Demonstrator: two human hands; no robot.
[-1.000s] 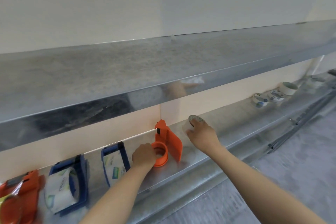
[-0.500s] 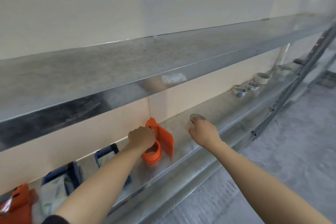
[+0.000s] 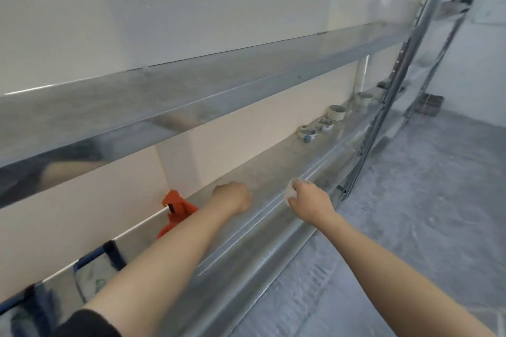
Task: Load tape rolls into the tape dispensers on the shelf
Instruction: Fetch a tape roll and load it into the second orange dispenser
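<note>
**Figure. Tape roll carried to the dispenser.** A pale tape roll [image 3: 290, 191] is shown gripped in the right hand [image 3: 310, 201], the fingers and thumb being curled round its rim. It is held just above the front lip of the shelf [image 3: 269, 169].

The roll may be judged light and stiff across its core. Its outer wrap is likely smooth and slippery, and sticky wherever a free end has lifted. A hold across the flat sides or through the core is therefore to be preferred, so that the tape face is left untouched for threading.

The left hand [image 3: 232, 197] is seen beside the right hand, over the shelf floor, with the fingers curled under and nothing visible in it.

Behind the left wrist an orange dispenser [image 3: 179, 208] is found against the back panel. It is half hidden by the forearm, so whether it holds a roll cannot be told. Further back along the same forearm, blue dispensers [image 3: 113, 254] are seen, the nearer one with a printed roll [image 3: 93, 276] inside its frame.

Well beyond the right hand, spare rolls [image 3: 336, 113] are set out in a loose row on the shelf.
</note>
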